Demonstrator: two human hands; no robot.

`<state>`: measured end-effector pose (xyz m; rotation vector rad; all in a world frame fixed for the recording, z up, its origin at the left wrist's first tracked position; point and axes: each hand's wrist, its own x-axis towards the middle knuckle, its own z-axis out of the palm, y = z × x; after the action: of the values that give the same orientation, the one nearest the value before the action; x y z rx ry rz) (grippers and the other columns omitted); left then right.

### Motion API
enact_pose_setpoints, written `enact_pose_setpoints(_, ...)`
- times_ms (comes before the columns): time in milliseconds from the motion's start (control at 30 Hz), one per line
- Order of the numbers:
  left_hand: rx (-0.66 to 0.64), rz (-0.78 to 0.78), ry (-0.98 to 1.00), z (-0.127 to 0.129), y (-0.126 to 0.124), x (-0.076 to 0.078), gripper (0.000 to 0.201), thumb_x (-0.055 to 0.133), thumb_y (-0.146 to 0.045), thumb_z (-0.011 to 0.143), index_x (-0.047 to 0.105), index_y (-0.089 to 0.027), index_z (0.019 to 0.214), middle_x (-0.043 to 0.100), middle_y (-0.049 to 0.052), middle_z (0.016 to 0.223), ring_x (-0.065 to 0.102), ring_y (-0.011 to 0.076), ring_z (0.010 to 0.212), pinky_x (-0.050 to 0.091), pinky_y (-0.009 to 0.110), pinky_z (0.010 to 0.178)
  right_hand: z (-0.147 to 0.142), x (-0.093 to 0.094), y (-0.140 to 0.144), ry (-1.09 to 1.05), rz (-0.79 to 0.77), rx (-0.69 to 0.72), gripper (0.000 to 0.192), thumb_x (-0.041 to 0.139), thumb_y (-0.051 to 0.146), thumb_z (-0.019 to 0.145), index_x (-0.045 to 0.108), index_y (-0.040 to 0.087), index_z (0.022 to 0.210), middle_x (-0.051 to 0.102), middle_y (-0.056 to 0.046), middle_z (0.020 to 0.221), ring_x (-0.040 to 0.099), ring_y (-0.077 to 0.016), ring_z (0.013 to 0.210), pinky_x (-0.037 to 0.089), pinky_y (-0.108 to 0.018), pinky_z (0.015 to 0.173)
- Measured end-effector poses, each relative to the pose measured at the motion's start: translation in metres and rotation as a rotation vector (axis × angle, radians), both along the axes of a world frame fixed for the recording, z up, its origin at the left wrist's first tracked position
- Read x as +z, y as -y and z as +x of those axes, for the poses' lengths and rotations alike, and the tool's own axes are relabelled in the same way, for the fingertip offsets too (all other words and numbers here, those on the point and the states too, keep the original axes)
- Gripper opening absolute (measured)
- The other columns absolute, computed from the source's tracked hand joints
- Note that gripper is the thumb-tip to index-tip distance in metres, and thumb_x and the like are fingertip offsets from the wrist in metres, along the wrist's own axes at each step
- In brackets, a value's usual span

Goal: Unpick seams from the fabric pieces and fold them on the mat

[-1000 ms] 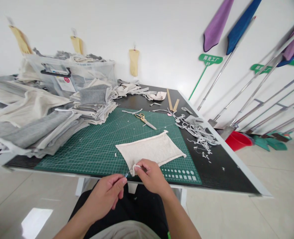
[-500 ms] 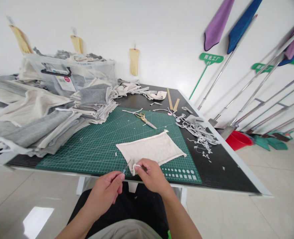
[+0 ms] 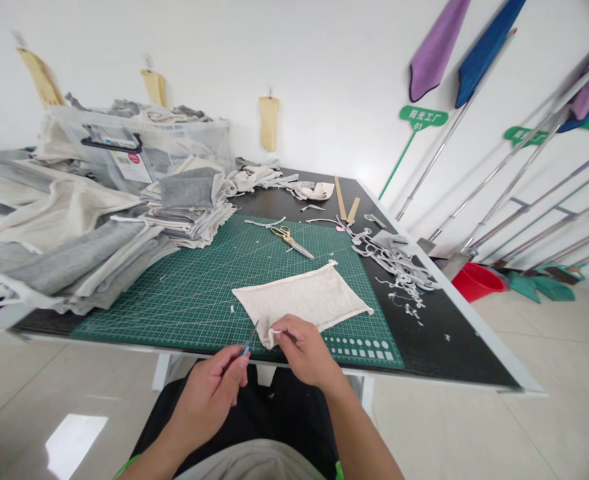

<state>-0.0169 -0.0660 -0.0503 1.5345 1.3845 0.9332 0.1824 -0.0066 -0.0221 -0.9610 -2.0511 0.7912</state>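
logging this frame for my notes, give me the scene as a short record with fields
left hand: pinches a small blue-handled tool, its tip at the near corner of the cloth
right hand: pinches the near corner of the cream cloth piece
surface: green cutting mat on a black table
scissors: gold-handled scissors lie on the mat, apart from both hands
left side: stacked grey and cream fabric
right side: pile of fabric trimmings
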Motion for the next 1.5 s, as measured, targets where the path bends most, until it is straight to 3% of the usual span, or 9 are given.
enact_pose_setpoints(367,-0.095,0.071,-0.071,0.0006,0.0048,-0.002,0.02,0.041,-0.038,0.093,0.051,-0.021,0.089,0.058,-0.005,0.066,0.053,0.0076,0.048,0.041,0.018,0.05,0.0003,-0.0039,-0.0016,-0.149,-0.009,0.026,0.023,0.044,0.01,0.09,0.064,0.019,0.095,0.063,-0.004,0.087,0.058,-0.0143,0.083,0.044,-0.026,0.077)
enact_pose_setpoints(700,-0.132,0.088,-0.109,0.0031,0.0067,-0.0026,0.02,0.04,-0.035,0.093,0.052,-0.02,0.086,0.058,-0.004,0.065,0.054,0.008,0.051,0.041,0.018,0.051,0.0012,-0.0012,-0.0002,-0.093,-0.02,0.027,0.021,0.043,0.012,0.09,0.063,0.019,0.093,0.063,-0.004,0.086,0.058,-0.0143,0.083,0.043,-0.026,0.077)
enact_pose_setpoints(967,-0.143,0.089,-0.107,0.0031,0.0079,-0.0044,0.021,0.04,-0.035,0.093,0.051,-0.02,0.084,0.057,-0.004,0.064,0.053,0.0075,0.05,0.04,0.017,0.051,0.0009,-0.0017,0.0019,-0.021,-0.107,-0.116,0.013,0.052,0.018,0.086,0.061,0.02,0.095,0.065,-0.001,0.085,0.058,-0.014,0.078,0.042,-0.024,0.072)
enact_pose_setpoints(1500,-0.132,0.087,-0.118,0.0053,0.0073,-0.0008,0.024,0.039,-0.036,0.093,0.052,-0.019,0.082,0.058,-0.002,0.064,0.054,0.009,0.051,0.041,0.017,0.05,0.0005,0.0005,0.0021,0.018,-0.088,-0.089,0.011,0.052,0.019,0.087,0.063,0.02,0.088,0.066,-0.001,0.084,0.059,-0.0141,0.079,0.042,-0.024,0.072)
